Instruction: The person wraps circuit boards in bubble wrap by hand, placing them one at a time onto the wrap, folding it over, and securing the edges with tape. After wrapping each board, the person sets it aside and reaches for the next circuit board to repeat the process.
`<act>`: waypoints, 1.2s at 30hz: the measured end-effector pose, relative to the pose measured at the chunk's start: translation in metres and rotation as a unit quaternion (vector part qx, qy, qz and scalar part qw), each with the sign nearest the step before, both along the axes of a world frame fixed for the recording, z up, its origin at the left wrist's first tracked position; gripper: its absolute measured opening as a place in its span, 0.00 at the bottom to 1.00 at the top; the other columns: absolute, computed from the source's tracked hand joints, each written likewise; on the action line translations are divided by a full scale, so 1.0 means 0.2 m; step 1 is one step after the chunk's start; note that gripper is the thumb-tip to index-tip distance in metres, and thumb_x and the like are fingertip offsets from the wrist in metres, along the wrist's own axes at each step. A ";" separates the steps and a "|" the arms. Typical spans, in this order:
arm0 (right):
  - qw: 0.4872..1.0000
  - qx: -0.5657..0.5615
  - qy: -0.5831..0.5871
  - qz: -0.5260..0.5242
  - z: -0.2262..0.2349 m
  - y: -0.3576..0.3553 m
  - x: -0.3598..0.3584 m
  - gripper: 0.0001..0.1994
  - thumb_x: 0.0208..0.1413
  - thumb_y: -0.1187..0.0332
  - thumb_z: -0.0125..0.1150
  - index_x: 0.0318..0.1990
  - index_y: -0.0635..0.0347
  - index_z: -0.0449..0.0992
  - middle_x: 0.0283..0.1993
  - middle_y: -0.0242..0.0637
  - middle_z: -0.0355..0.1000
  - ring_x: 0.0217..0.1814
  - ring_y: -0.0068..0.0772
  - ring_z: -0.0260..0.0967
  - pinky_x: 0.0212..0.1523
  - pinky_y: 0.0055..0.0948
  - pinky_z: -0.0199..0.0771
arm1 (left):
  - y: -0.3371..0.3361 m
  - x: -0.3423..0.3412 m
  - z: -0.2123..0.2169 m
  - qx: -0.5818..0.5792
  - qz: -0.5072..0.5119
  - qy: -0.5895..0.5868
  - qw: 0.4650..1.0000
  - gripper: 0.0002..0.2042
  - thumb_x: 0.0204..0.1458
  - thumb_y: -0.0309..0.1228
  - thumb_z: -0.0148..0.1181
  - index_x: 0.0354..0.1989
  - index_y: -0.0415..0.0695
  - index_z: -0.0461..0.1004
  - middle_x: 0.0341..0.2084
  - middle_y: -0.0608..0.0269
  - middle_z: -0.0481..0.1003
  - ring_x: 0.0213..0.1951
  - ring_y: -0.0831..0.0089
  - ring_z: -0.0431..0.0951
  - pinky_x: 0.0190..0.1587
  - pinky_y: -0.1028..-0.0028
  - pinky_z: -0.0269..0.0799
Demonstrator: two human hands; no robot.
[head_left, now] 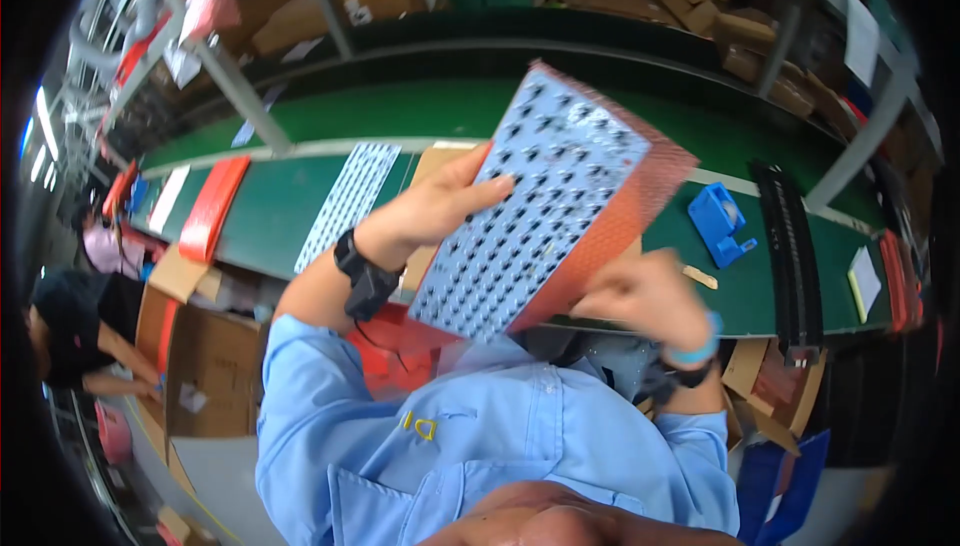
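A flat pale panel (530, 201) with rows of dark round marks is held up in front of my chest, tilted. Behind it and along its right side shows a red bubble-wrap bag (610, 231). My left hand (435, 201) grips the panel's left edge, thumb on the face and the other fingers hidden behind. Beside the lower right edge of the bag is my right hand (645, 296), smeared by motion; whether it touches the bag I cannot tell. A similar perforated panel (350, 201) lies on the green bench to the left.
On the green bench (270, 216) are a red wrapped packet (215, 206), a blue tape dispenser (720, 221) and a long black strip (785, 256). Open cardboard boxes (220, 381) stand below at left and right. A person (85, 331) is at the far left. Metal posts rise behind the bench.
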State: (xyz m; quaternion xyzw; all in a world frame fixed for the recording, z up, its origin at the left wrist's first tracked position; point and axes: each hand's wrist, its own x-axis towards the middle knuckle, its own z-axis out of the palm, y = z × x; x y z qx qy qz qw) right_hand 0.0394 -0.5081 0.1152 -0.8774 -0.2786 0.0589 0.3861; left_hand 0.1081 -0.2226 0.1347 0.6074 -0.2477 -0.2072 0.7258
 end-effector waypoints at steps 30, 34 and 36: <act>0.980 0.026 -0.091 -0.175 1.05 -0.47 0.46 0.19 0.54 0.72 0.65 0.53 0.68 0.74 0.48 0.41 0.77 0.45 0.30 0.75 0.51 0.31 0.73 | 1.01 -0.89 -0.95 0.482 0.388 -0.010 0.785 0.12 0.48 0.19 0.53 0.39 0.36 0.79 0.28 0.46 0.79 0.31 0.60 0.82 0.37 0.69 0.75; 0.900 -0.244 -0.325 -0.158 0.79 -0.23 0.50 0.18 0.59 0.61 0.62 0.51 0.65 0.76 0.39 0.47 0.78 0.40 0.38 0.78 0.45 0.33 0.77 | 0.88 -0.77 -0.88 0.225 0.218 0.063 0.948 0.15 0.49 0.16 0.51 0.44 0.35 0.78 0.37 0.56 0.82 0.39 0.68 0.82 0.44 0.71 0.75; 0.844 -0.313 -0.422 -0.107 0.55 0.23 0.43 0.11 0.57 0.66 0.57 0.41 0.63 0.79 0.33 0.50 0.77 0.33 0.47 0.78 0.35 0.36 0.80 | 0.72 -0.80 -0.79 0.101 0.136 0.180 0.969 0.17 0.49 0.15 0.48 0.47 0.33 0.76 0.40 0.64 0.81 0.40 0.77 0.79 0.47 0.76 0.73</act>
